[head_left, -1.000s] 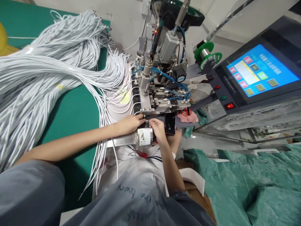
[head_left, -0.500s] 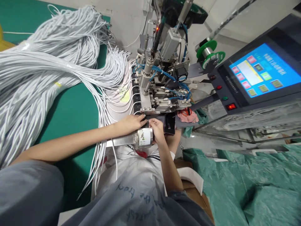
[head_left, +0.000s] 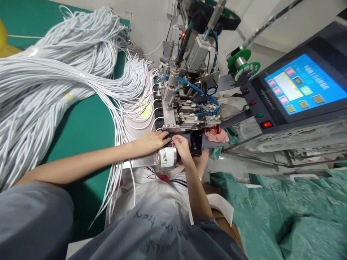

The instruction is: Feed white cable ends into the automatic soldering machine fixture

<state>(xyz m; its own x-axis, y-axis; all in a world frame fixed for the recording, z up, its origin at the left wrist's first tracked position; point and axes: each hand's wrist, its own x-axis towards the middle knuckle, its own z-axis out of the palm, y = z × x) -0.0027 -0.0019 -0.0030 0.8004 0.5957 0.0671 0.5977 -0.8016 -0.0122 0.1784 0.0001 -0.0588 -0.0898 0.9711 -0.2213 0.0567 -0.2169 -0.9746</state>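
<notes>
My left hand (head_left: 151, 141) and my right hand (head_left: 181, 145) meet at the front edge of a small metal machine (head_left: 182, 115) with blue air hoses. Both pinch together around a thin white cable end (head_left: 170, 138) right at the machine's black fixture blocks. The fingers of each hand are curled and pressed close; what exactly lies under the fingertips is too small to see. A small clear bottle with a white label (head_left: 166, 159) lies just below my hands. More white cables (head_left: 127, 137) run from the fixture past my left wrist.
A huge bundle of white cables (head_left: 48, 83) covers the green mat (head_left: 84, 130) on the left. A blue touchscreen control panel (head_left: 300, 86) with buttons stands at right. A green solder spool (head_left: 241, 61) sits behind. Green plastic sheeting (head_left: 284, 209) lies lower right.
Both hands have stayed at the machine's front, fingertips drawing slightly closer together. The view has shifted a little; nothing else has moved.
</notes>
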